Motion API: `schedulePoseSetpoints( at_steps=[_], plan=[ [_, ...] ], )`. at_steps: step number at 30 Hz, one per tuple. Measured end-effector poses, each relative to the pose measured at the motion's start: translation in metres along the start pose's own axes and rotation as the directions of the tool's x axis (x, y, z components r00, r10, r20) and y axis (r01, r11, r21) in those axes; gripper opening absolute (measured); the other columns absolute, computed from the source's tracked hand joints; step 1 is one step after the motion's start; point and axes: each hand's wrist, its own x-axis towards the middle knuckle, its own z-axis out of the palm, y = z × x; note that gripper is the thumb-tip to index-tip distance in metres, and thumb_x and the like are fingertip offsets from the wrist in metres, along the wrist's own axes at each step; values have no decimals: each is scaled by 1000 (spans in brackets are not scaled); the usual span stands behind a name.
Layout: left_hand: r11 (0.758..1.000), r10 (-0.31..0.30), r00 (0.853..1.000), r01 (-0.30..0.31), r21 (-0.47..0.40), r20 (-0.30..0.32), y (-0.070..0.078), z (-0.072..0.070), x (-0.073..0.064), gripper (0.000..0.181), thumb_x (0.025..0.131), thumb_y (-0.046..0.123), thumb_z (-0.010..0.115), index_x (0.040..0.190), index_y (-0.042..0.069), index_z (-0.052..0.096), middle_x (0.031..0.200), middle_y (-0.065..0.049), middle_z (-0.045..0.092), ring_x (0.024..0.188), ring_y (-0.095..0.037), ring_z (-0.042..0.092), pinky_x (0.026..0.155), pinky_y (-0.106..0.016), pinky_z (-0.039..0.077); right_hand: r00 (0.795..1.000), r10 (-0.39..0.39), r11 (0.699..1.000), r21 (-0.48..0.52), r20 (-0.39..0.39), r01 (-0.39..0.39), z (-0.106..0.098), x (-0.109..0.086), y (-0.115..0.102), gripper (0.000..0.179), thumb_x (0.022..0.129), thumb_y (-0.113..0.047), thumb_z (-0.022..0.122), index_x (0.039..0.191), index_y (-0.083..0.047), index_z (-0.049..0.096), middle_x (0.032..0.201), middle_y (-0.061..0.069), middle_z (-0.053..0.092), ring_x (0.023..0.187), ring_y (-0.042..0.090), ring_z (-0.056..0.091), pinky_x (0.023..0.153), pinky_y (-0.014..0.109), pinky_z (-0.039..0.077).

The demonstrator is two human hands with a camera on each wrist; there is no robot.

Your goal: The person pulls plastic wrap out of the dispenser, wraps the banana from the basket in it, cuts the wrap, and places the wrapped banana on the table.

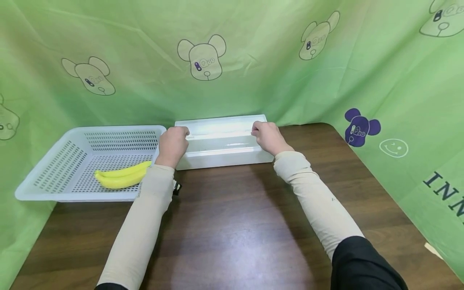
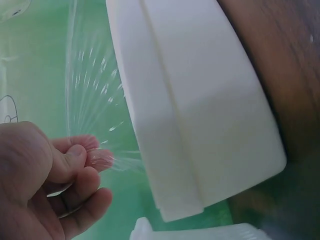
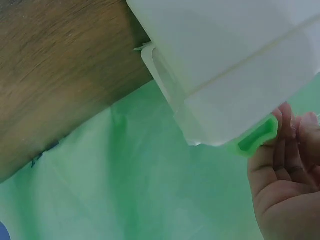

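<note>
A long white cling film dispenser box [image 1: 224, 159] lies on the table against the green cloth. My left hand [image 1: 172, 146] is at its left end, pinching clear cling film [image 2: 92, 85] between thumb and fingers. In the left wrist view the film fans out in creases from the fingertips toward the box. At the other end, my right hand [image 1: 270, 137] has thumb and fingers together at the film's right edge. The right wrist view shows a green end piece [image 3: 260, 136] of the box beside those fingers; the thumb tip is partly cut off by the frame.
To the left stands a white perforated plastic basket [image 1: 43, 181] with yellow bananas [image 1: 123, 177] in it, partly behind my left forearm. Brown wooden table [image 1: 232, 225] spreads in front of the box. Green printed cloth [image 1: 145, 80] hangs close behind and along the right side.
</note>
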Motion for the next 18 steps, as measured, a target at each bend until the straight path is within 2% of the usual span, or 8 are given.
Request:
schedulePoseSetpoints(
  at_steps=[7,14,18],
  plan=[
    [999,36,999,-36,10,18,0,-11,6,37,83,-13,54,112,1,74,109,-18,73,96,-40,68,76,-52,56,996,-73,997,32,-41,75,-10,4,2,9,98,-1,63,91,0,68,83,14,68,77,31,59,75,45,48],
    [998,67,998,-67,6,21,-3,-22,14,38,84,-13,53,114,-1,72,113,-19,71,100,-42,67,80,-53,55,993,-106,994,18,-49,107,-24,8,-2,9,98,0,62,91,-1,68,86,13,69,77,30,59,77,45,49],
    [997,78,996,-78,-15,44,-2,-30,16,38,85,-13,51,115,-2,72,114,-20,71,104,-41,66,84,-52,54,990,-129,991,15,-57,130,-32,9,-3,9,97,3,61,93,0,69,88,13,69,78,30,60,77,45,49]
  ],
)
